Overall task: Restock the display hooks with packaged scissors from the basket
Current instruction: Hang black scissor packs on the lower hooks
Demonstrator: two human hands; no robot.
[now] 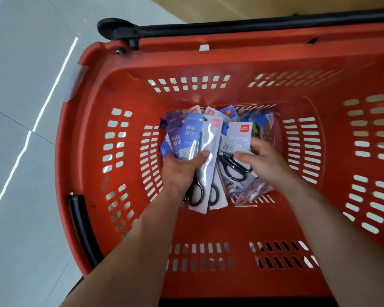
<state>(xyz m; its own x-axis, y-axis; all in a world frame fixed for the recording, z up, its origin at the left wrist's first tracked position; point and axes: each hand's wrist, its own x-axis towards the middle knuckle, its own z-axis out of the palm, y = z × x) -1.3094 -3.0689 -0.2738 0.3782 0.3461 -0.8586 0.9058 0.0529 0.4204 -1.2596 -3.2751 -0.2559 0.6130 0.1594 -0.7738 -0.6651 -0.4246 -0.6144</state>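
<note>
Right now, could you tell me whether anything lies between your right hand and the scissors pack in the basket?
Nothing visible does: the right hand holds the grey scissors pack, thumb on its front, inside the red basket. The left hand grips other packs beside it. The display hooks are out of view.

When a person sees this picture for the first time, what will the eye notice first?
The large red basket fills the view. At its bottom, the left hand grips a fan of scissor packs, and the right hand holds one pack beside it, above the loose pile.
</note>
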